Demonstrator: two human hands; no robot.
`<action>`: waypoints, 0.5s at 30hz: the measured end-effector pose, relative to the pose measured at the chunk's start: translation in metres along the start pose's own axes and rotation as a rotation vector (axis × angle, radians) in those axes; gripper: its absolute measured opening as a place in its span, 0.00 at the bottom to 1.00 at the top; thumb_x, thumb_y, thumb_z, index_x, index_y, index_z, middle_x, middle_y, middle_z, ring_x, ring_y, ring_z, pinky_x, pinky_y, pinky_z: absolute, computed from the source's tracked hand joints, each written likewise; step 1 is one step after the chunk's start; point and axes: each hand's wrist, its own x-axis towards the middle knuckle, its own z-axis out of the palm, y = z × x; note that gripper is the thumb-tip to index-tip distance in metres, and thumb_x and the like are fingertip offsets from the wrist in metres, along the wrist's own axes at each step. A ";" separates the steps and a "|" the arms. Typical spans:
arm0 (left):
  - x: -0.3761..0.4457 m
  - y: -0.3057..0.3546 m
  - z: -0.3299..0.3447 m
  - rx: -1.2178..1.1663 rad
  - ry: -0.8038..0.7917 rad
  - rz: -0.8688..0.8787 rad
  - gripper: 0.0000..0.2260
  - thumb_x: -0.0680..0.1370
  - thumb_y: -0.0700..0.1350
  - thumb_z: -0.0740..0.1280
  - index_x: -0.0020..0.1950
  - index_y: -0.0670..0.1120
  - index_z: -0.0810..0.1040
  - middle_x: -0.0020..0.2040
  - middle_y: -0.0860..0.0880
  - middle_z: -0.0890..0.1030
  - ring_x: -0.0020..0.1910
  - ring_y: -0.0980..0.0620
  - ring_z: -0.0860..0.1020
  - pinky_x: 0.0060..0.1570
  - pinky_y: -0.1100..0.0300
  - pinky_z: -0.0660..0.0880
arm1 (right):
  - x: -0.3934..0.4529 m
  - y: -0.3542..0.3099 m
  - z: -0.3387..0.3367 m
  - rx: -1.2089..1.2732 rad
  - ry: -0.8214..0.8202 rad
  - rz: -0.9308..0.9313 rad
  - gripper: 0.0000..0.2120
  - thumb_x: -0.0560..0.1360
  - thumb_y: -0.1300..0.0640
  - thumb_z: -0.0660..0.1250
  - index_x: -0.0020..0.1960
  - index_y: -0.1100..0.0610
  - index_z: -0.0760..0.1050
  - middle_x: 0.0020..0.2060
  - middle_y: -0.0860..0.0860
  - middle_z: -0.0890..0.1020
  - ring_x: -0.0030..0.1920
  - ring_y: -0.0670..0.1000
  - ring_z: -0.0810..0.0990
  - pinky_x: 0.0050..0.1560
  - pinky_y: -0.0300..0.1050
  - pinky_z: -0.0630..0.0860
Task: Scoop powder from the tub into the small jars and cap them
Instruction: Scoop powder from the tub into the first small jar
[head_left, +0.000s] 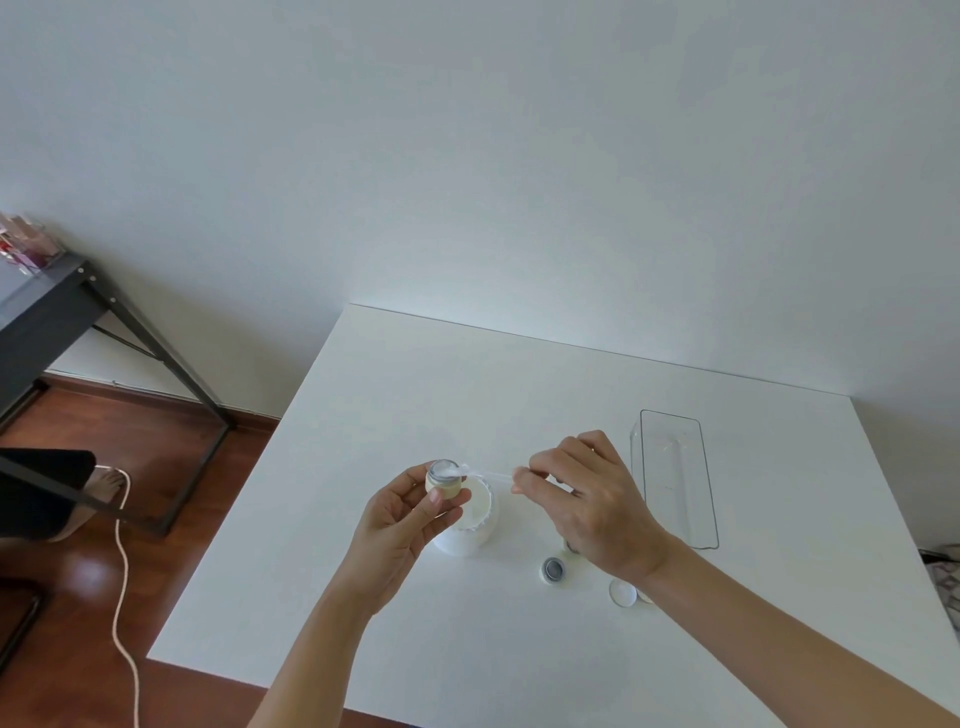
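A white bench (519, 374) stands against a pale wall (467, 130). On its right part lies a clear, oblong tray (675, 478). Left of the bench the floor (171, 447) is reddish-brown wood, with a pale cord (120, 582) running across it. At far left stands a dark metal desk (57, 306) with slanted legs; a clear organiser (26, 244) of small items sits on it. A bare foot (98, 493) in a sandal rests on the floor beneath.
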 end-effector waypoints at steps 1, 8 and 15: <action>0.000 0.000 0.000 -0.002 0.004 0.000 0.14 0.78 0.40 0.67 0.63 0.41 0.79 0.60 0.40 0.83 0.59 0.43 0.83 0.55 0.58 0.80 | 0.000 0.000 -0.001 0.006 0.009 0.019 0.08 0.74 0.66 0.67 0.41 0.56 0.81 0.34 0.48 0.78 0.32 0.51 0.73 0.40 0.44 0.70; -0.001 -0.002 -0.008 0.016 0.019 -0.006 0.16 0.77 0.39 0.67 0.64 0.42 0.79 0.63 0.46 0.82 0.62 0.42 0.82 0.55 0.59 0.79 | 0.001 0.000 -0.001 0.359 -0.086 0.617 0.07 0.78 0.58 0.64 0.41 0.54 0.76 0.36 0.42 0.76 0.33 0.45 0.73 0.44 0.42 0.69; -0.004 -0.004 -0.013 -0.029 0.088 -0.016 0.17 0.75 0.41 0.67 0.65 0.45 0.76 0.59 0.42 0.83 0.54 0.45 0.84 0.53 0.58 0.81 | -0.004 -0.005 0.051 0.197 -0.558 0.600 0.11 0.82 0.53 0.54 0.48 0.57 0.72 0.41 0.50 0.78 0.38 0.55 0.76 0.44 0.47 0.67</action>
